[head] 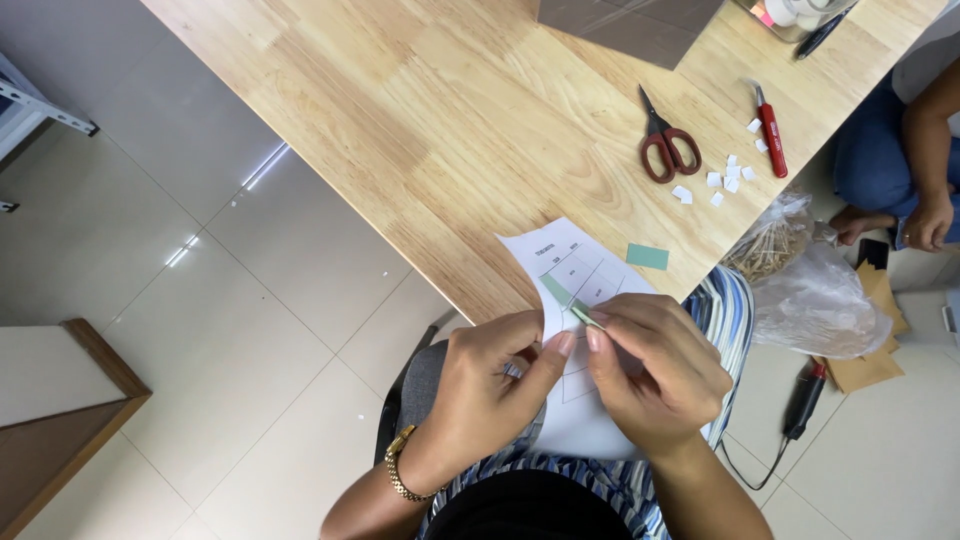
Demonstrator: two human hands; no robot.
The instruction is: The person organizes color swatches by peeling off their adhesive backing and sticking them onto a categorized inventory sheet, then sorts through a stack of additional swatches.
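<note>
Both hands meet just off the worktop (pixel 400 130) edge, over the lap. Left hand (pixel 490 385), gold bracelet at the wrist, and right hand (pixel 655 370) each pinch closed on one end of a narrow green paper strip (pixel 562 297), fingertips almost touching. Strip lies angled over a white printed sheet (pixel 575 270) that overhangs the worktop edge; whether the strip is stuck to the sheet or merely held above it cannot be told.

Handling judgement: strip is very light, thin and floppy, creases easily; best gripped at its ends between thumb and forefinger.

Elsewhere: small green rectangle (pixel 647 257) beside the sheet, red-handled scissors (pixel 665 140), red utility knife (pixel 770 130), scattered white paper bits (pixel 725 180), clear plastic bag (pixel 810 285) at the right edge.
</note>
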